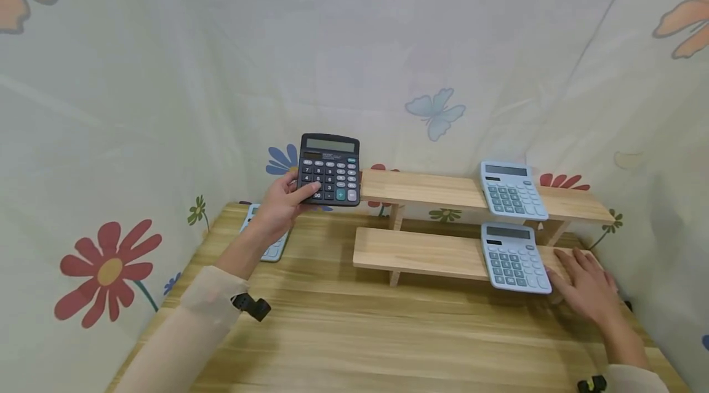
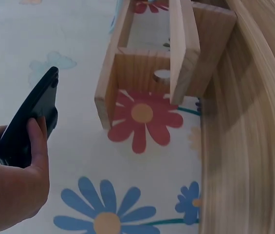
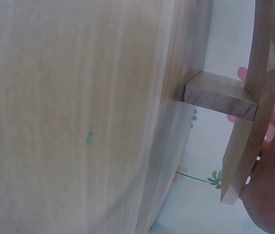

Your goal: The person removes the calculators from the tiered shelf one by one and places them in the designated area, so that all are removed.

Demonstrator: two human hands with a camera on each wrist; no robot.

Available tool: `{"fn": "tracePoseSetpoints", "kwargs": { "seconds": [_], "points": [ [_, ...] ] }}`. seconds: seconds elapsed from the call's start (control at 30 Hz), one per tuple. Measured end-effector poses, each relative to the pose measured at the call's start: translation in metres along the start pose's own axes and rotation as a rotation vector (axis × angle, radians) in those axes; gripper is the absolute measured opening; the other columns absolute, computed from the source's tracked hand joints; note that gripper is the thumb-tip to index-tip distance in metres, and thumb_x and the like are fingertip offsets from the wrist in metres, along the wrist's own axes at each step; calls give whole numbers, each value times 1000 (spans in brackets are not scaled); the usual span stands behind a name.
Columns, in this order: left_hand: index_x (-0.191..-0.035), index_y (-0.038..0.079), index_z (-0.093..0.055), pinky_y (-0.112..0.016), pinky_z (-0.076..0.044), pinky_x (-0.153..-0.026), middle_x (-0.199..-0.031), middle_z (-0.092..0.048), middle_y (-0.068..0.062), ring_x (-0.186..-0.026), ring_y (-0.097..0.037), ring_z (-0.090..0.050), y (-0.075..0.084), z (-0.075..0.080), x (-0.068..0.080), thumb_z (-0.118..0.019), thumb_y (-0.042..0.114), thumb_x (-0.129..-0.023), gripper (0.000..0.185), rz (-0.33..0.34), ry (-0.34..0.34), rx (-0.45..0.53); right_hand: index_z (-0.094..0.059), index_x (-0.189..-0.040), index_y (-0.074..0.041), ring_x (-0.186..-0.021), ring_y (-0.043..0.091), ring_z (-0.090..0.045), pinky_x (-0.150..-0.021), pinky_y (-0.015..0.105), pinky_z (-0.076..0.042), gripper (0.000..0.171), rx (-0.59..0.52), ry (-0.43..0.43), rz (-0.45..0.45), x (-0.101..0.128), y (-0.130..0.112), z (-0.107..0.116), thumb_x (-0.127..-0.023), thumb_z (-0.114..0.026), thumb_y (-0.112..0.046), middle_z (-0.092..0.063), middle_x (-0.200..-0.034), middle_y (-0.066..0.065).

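Observation:
My left hand holds a black calculator up in the air, thumb on its keys, just left of the upper board of a two-tier wooden shelf. In the left wrist view the black calculator shows edge-on above my left hand, with the shelf beyond. My right hand lies flat with straight fingers on the right end of the lower board, beside a light blue calculator. Another light blue calculator rests on the upper board. In the right wrist view only the shelf's edge shows.
A third light blue calculator lies on the wooden table at the back left, partly behind my left wrist. Flower-print cloth walls close in the table on three sides. The shelf's left halves are bare.

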State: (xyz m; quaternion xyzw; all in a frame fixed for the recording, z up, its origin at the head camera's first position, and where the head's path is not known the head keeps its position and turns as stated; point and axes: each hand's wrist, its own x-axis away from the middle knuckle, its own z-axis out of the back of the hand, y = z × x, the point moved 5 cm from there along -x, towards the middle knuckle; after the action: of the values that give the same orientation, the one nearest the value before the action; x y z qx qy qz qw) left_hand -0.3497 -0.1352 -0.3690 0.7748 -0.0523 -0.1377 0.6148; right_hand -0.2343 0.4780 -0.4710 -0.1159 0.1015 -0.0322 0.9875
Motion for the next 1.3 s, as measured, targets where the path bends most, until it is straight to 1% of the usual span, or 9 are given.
{"fn": "tracePoseSetpoints", "kwargs": {
  "seconds": [0.13, 0.27, 0.5, 0.6, 0.7, 0.83, 0.97, 1.1, 1.3],
  "points": [
    [-153, -1, -42, -35, -61, -98, -141, -60, -22, -113, -20, -72, -7, 18, 1, -64, 12, -108, 52, 21, 36, 15, -39, -155, 5, -146, 67, -16, -110, 87, -13, 77, 0, -2, -4, 0, 1, -1, -109, -43, -56, -23, -160, 44],
    [-152, -3, -43, -34, -60, -99, -143, -59, -25, -111, -18, -73, -20, 36, 1, -65, 14, -108, 53, 56, 76, -19, -39, -155, 5, -146, 67, -15, -110, 87, -12, 77, -3, 1, -9, 0, 0, -2, -109, -43, -56, -23, -160, 44],
    [-154, -7, -40, -29, -63, -91, -139, -62, -23, -103, -12, -74, -64, 63, 4, -67, 17, -107, 60, 156, 109, -92, -41, -155, 5, -146, 67, -16, -111, 87, -12, 78, -11, 6, -2, 0, -2, -2, -108, -44, -58, -23, -160, 44],
    [-153, -8, -40, -32, -63, -92, -141, -62, -25, -101, -10, -73, -81, 70, 6, -68, 17, -106, 60, 190, 124, -140, -40, -155, 5, -146, 67, -16, -110, 87, -12, 79, -7, -4, -5, 0, -1, -2, -108, -43, -59, -23, -160, 44],
    [-152, -9, -42, -39, -61, -98, -144, -59, -28, -103, -11, -72, -96, 74, 7, -68, 18, -106, 60, 217, 134, -181, -40, -155, 4, -146, 67, -14, -111, 87, -12, 79, -9, -10, -7, -1, 1, -3, -108, -42, -59, -22, -161, 44],
    [-153, -10, -40, -45, -57, -105, -146, -56, -32, -110, -20, -72, -112, 74, 10, -69, 20, -106, 63, 265, 126, -216, -40, -156, 4, -146, 67, -15, -110, 88, -12, 79, -12, -1, -6, -1, 2, -3, -108, -43, -58, -22, -161, 44],
    [-154, -10, -38, -44, -57, -105, -147, -54, -33, -119, -29, -69, -126, 74, 16, -69, 19, -105, 64, 314, 134, -238, -40, -156, 4, -146, 67, -15, -111, 88, -12, 79, -11, 7, -9, 0, 1, -3, -108, -44, -58, -21, -161, 43],
    [-154, -12, -37, -40, -59, -102, -147, -54, -34, -126, -36, -66, -138, 73, 19, -69, 17, -105, 65, 334, 147, -230, -40, -155, 5, -146, 66, -16, -111, 87, -12, 79, -5, 8, -13, 0, 0, -3, -108, -44, -58, -22, -161, 44],
    [-154, -14, -35, -37, -61, -99, -148, -52, -34, -129, -39, -64, -148, 71, 20, -70, 16, -104, 68, 361, 148, -213, -40, -155, 4, -147, 66, -15, -111, 87, -11, 78, -14, 11, -13, 2, -2, -1, -108, -45, -58, -21, -161, 43]
  ]
}}
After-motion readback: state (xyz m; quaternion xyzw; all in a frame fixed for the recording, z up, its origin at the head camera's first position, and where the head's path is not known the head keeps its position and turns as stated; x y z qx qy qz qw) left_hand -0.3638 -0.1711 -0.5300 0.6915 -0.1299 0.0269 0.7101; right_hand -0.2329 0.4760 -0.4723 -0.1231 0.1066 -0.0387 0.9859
